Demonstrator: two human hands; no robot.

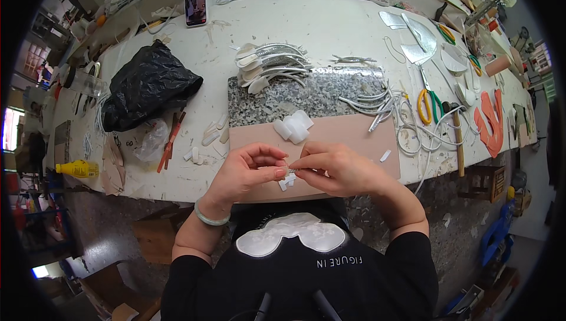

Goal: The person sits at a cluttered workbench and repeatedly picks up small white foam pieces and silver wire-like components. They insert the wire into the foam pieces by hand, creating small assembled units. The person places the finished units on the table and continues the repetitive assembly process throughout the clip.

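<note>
Close together over the near edge of the work board, my left hand [250,169] and my right hand [330,166] both pinch at a tiny pale piece whose kind I cannot make out. Just beneath the fingertips lie small white strips [287,182]. Beyond the hands, several rounded white translucent pieces [293,126] overlap on the pinkish-tan board [348,144]. A speckled granite slab [321,94] adjoins that board at the back. On its far left rests a stack of silver straps with cream rounded ends [268,64]; more silver cord straps [371,104] lie on its right.
At left, a black plastic bag [147,88] sits beside red strips [171,144] and a yellow bottle [78,169]. A phone [196,1] stands at the back. To the right are scissors [424,106], a hammer [458,138], white cord [413,138] and orange cut pieces [488,123].
</note>
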